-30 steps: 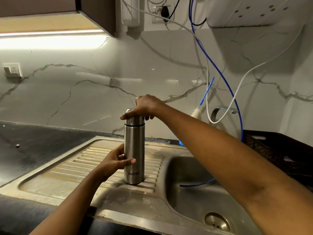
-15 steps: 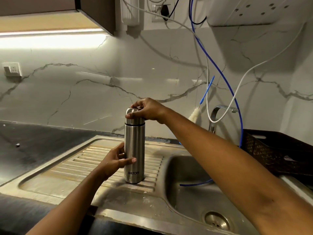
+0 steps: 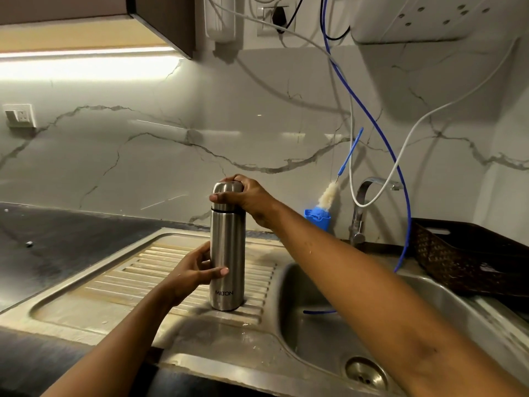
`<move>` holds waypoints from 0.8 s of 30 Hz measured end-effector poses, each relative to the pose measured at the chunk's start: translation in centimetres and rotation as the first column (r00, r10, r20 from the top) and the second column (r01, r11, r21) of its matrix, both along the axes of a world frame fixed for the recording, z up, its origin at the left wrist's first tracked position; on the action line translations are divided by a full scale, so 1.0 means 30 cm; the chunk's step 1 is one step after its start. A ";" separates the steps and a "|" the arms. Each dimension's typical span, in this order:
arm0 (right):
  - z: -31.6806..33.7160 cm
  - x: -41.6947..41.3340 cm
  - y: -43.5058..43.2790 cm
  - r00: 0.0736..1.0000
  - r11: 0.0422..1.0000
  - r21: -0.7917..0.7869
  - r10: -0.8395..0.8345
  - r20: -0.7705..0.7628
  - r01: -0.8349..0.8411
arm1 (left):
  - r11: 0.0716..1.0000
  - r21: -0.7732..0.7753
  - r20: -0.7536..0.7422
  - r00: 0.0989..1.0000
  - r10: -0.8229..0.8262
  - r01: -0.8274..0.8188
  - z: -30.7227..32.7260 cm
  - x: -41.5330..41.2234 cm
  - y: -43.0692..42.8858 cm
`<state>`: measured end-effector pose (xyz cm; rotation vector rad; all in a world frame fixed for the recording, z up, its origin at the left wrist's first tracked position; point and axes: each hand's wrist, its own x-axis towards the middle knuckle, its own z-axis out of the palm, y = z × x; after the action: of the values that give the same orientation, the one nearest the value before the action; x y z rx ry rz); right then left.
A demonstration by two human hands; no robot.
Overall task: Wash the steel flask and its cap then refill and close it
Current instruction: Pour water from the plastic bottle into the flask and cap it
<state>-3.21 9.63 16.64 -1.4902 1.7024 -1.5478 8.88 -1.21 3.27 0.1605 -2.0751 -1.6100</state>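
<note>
On the drainboard (image 3: 128,282), the left hand (image 3: 194,270) gripped the flask (image 3: 229,247) to steady it. The right hand (image 3: 252,199) clasped its cap (image 3: 224,193), probably to twist it.

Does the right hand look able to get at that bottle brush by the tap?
Probably yes: the brush stands just beyond the right hand, nothing between, though that hand grips the cap.

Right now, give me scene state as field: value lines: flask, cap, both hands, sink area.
flask: upright on drainboard, MILTON label toward camera
cap: seated on flask
left hand: grips flask body
right hand: grips cap
basin: right of flask, blue tube end inside
brush: in blue holder behind basin
</note>
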 end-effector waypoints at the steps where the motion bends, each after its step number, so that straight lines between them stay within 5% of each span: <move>1: -0.007 0.005 -0.004 1.000 0.999 -0.023 -0.030 -0.001 0.030 | 1.000 -0.007 -0.002 1.000 0.004 -0.004 -0.001 -0.001 0.003; 9: -0.028 0.042 -0.020 0.955 0.955 -0.138 -0.278 -0.109 0.262 | 1.000 -0.006 -0.007 1.000 0.030 -0.030 -0.010 -0.007 0.011; 17: -0.132 0.024 0.075 0.997 0.997 -0.021 -0.073 0.010 0.073 | 0.998 0.069 0.024 1.000 0.000 -0.002 -0.016 0.033 -0.003; 24: -0.393 -0.022 0.139 0.992 0.969 0.231 -0.062 -0.112 0.087 | 0.999 0.023 0.041 0.999 0.036 -0.037 -0.001 0.043 0.000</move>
<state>-3.87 13.80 4.86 -1.4203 1.9458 -1.2691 10.17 -1.22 3.23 0.2396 -2.0725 -1.6227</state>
